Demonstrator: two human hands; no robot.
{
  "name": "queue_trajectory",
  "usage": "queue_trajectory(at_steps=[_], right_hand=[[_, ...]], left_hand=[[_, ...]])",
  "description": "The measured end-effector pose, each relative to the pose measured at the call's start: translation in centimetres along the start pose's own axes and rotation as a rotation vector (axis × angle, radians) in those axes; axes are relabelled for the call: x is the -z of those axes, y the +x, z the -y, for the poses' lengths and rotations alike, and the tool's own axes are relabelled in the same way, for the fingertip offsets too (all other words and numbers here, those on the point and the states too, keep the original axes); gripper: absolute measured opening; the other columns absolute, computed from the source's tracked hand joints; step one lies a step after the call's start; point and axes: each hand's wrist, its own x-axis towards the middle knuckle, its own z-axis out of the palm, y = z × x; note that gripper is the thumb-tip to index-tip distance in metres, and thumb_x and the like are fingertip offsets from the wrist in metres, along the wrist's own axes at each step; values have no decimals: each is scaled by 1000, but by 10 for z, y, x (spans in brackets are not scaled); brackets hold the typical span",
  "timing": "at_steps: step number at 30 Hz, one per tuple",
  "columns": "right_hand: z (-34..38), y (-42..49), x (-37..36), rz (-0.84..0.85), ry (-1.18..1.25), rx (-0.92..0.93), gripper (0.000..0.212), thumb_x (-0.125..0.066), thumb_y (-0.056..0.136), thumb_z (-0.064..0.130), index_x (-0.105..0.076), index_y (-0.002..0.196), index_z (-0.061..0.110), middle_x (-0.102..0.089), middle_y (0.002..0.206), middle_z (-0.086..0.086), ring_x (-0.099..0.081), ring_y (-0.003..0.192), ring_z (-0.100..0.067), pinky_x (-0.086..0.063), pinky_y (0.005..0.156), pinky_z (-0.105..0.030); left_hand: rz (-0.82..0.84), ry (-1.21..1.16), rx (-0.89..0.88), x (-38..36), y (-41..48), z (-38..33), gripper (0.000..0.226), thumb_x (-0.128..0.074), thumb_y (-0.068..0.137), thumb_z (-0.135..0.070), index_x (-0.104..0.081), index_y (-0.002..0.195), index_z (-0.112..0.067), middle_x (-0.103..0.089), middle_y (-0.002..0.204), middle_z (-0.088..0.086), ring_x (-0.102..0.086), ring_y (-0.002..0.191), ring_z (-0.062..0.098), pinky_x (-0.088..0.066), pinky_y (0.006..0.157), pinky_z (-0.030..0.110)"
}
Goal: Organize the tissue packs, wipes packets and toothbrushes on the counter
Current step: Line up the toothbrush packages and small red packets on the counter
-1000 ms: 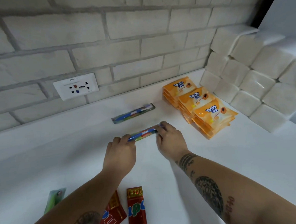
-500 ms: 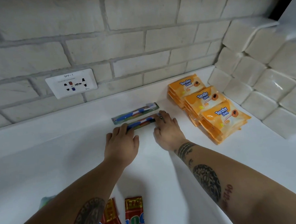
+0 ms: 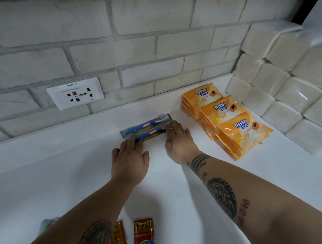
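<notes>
Two packaged toothbrushes lie side by side on the white counter [image 3: 65, 164]. The far toothbrush pack [image 3: 147, 124] sits nearer the wall; the near toothbrush pack [image 3: 151, 134] lies tight against it. My left hand [image 3: 129, 160] lies flat with its fingertips on the near pack's left end. My right hand [image 3: 178, 139] touches that pack's right end with straight fingers. Orange wipes packets [image 3: 229, 118] stand in three overlapping stacks to the right. White tissue packs [image 3: 285, 89] are stacked at the far right.
Two red packets [image 3: 143, 236] and a green packet [image 3: 48, 223] lie at the counter's near edge, partly hidden by my left forearm. A wall socket plate [image 3: 74, 93] sits on the brick wall behind the counter.
Both hands have slid the near toothbrush pack away from me until it lies against the far pack by the wall. The view has shifted forward.
</notes>
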Motion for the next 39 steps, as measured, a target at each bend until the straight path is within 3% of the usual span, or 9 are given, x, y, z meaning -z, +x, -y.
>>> queue_trajectory(at_steps=[6,11,14,17,20,29,33,36,39], right_hand=[[5,-10,4,21,16,-36,67,-29,108,31,0,166,14,7,174,-7,-1,160,-38,-14,128,-57],[15,-37,19,53,69,-39,68,-33,108,33,0,166,17,10,174,-3,3,160,-33,-20,126,-59],[30,-50,31,12,119,8,68,-38,106,33,-10,166,16,0,175,-4,-6,160,-31,-32,123,-57],[57,-72,45,-64,124,78,64,-48,102,29,-28,161,17,-19,170,-4,-26,152,-30,-47,110,-54],[91,-96,53,-90,94,126,60,-51,101,29,-36,157,18,-26,168,-6,-33,147,-29,-48,109,-51],[201,-169,42,-46,107,267,53,-52,104,33,-42,155,24,-25,169,0,-27,153,-23,-34,122,-45],[239,-200,28,7,75,302,50,-50,104,34,-43,154,28,-30,166,3,-31,150,-20,-33,121,-44],[258,-220,16,41,43,318,48,-49,104,32,-46,152,27,-34,164,2,-32,149,-21,-33,119,-44],[269,-238,7,76,13,323,46,-47,103,30,-50,149,26,-39,159,2,-37,145,-21,-33,116,-45]], left_hand=[[22,-28,-19,7,-8,3,52,-42,102,-41,-48,147,-17,-40,159,11,-45,135,31,-47,99,45],[45,-42,-7,29,-29,16,53,-34,104,-41,-40,153,-22,-36,161,4,-43,134,26,-47,101,43],[81,-46,-17,49,-48,30,53,-33,105,-40,-37,156,-23,-32,164,3,-41,137,28,-44,104,44],[106,-63,-3,72,-72,51,52,-33,106,-40,-37,156,-24,-29,165,2,-39,139,28,-41,107,43],[117,-90,42,92,-97,76,51,-36,106,-37,-39,155,-23,-33,164,2,-41,139,28,-41,107,43],[137,-266,347,119,-205,157,37,-52,99,-35,-62,133,-24,-63,125,3,-63,108,24,-53,88,34],[284,-297,472,110,-252,172,33,-58,90,-50,-60,105,-21,-63,101,0,-64,90,20,-56,76,34],[321,-316,516,100,-276,169,37,-57,90,-58,-57,94,-21,-63,88,-2,-63,75,15,-49,60,29],[272,-308,470,95,-288,162,30,-52,94,-52,-56,86,-23,-58,81,-4,-61,72,17,-51,62,29]])
